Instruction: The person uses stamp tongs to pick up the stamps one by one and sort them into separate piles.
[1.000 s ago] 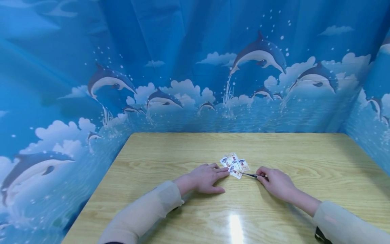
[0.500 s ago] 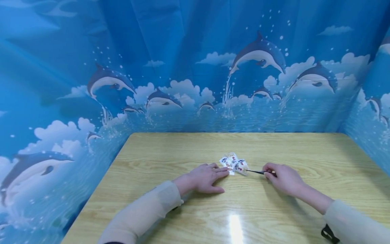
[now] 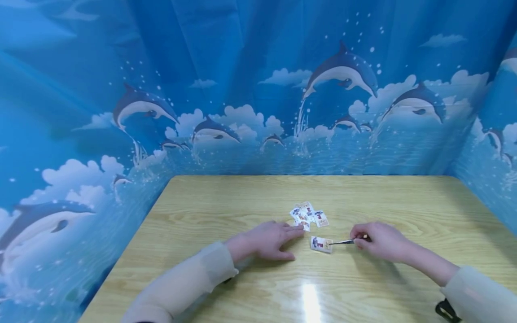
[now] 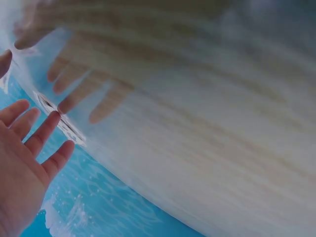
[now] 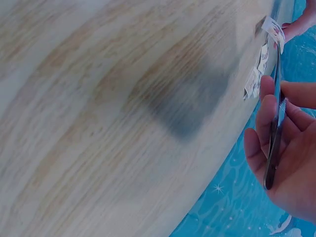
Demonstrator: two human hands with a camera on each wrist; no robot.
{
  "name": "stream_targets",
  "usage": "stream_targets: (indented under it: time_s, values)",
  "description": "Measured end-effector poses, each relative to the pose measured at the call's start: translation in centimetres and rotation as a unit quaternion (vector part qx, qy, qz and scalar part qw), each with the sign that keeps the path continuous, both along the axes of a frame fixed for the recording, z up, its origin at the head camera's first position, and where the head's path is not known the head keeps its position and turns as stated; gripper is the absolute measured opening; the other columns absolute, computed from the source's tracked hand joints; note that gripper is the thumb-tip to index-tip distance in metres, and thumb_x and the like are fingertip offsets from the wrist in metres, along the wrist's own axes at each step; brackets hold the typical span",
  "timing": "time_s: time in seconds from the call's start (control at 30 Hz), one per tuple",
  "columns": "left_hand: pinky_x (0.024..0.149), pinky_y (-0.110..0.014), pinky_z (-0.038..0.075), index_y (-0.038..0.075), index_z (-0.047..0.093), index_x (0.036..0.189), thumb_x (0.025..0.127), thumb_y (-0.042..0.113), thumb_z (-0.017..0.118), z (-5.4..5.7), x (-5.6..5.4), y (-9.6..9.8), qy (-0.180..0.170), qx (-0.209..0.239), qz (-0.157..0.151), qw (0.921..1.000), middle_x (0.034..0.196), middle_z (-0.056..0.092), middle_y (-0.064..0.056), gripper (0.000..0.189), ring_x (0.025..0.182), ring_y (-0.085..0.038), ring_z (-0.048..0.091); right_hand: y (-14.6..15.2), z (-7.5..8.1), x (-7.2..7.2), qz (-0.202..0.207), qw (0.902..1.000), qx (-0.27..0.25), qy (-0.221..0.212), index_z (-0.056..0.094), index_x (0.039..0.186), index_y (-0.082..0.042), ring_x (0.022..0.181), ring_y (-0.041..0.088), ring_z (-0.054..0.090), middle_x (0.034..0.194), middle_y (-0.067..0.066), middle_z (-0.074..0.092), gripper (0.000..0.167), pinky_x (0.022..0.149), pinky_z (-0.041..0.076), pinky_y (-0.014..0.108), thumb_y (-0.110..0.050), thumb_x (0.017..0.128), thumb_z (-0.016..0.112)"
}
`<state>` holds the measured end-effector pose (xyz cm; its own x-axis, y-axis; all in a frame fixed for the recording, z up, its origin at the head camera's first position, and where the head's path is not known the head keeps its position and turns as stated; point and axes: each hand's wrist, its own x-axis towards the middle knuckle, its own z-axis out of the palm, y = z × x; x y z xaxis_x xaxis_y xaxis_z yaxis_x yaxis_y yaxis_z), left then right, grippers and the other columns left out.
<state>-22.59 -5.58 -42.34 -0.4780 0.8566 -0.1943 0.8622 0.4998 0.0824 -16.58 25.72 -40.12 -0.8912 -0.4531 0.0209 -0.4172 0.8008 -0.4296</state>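
My right hand (image 3: 379, 241) pinches a pair of slim metal tweezers (image 3: 343, 242) between thumb and fingers. At their tips is a small white paper card (image 3: 320, 244) with a printed coloured figure, held just in front of a small pile of similar cards (image 3: 304, 211). The right wrist view shows that card (image 5: 274, 32) in the tweezer tips, lifted off the wood. My left hand (image 3: 272, 240) lies palm down with fingers spread, its fingertips on the pile's near edge. From the left wrist, the hand (image 4: 24, 173) has its straight fingers reaching to the cards (image 4: 64, 123).
A light wood-grain table (image 3: 226, 193) spans the work area, with a bright glare spot near its front. Behind and beside it hangs a blue curtain (image 3: 242, 89) printed with dolphins and clouds.
The tweezers have taken a card from the pile's near right side, drawing it right, then toward the front. The left hand has hardly moved.
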Motion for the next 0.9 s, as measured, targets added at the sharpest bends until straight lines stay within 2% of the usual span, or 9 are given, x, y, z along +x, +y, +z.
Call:
stream_targets:
  time_s: [0.2, 0.37, 0.57, 0.9]
  values:
    - [0.111, -0.041, 0.031, 0.021, 0.023, 0.156, 0.095, 0.059, 0.048, 0.1, 0.5, 0.2, -0.01, 0.025, -0.012, 0.9996, 0.157, 0.029, 0.004, 0.075, 0.137, -0.023, 0.037, -0.5, -0.6, -0.6, 0.018, 0.9993, 0.026, 0.021, 0.067, 0.086, -0.018, 0.068, 0.005, 0.055, 0.079, -0.013, 0.063, 0.004, 0.06, 0.048, 0.032, -0.015, 0.088, 0.068]
    - [0.111, -0.041, 0.03, 0.023, 0.024, 0.156, 0.095, 0.059, 0.047, -0.1, 0.5, 0.5, -0.011, 0.02, -0.013, 0.9996, 0.157, 0.028, 0.006, 0.073, 0.138, -0.021, 0.035, -1.1, -0.9, -1.1, 0.021, 0.9989, 0.036, 0.023, 0.068, 0.088, -0.014, 0.07, 0.007, 0.058, 0.08, -0.011, 0.065, 0.003, 0.061, 0.05, 0.033, -0.017, 0.088, 0.07]
    - [0.111, -0.042, 0.029, 0.024, 0.025, 0.155, 0.095, 0.06, 0.046, -0.2, 0.6, 0.6, -0.011, 0.013, -0.011, 0.9998, 0.157, 0.027, 0.009, 0.073, 0.139, -0.02, 0.032, -1.4, -1.2, -1.4, 0.012, 0.9986, 0.042, 0.028, 0.068, 0.09, -0.017, 0.07, 0.009, 0.059, 0.082, -0.009, 0.066, 0.004, 0.061, 0.05, 0.036, -0.015, 0.087, 0.071]
    - [0.111, -0.041, 0.031, 0.022, 0.03, 0.154, 0.095, 0.06, 0.046, -0.4, 0.8, 0.1, -0.006, 0.01, -0.021, 0.9997, 0.155, 0.031, 0.008, 0.071, 0.14, -0.018, 0.031, -0.8, -1.0, -0.7, 0.001, 0.9989, 0.028, 0.037, 0.07, 0.091, -0.017, 0.075, 0.014, 0.063, 0.085, -0.008, 0.068, 0.006, 0.063, 0.051, 0.037, -0.012, 0.087, 0.07]
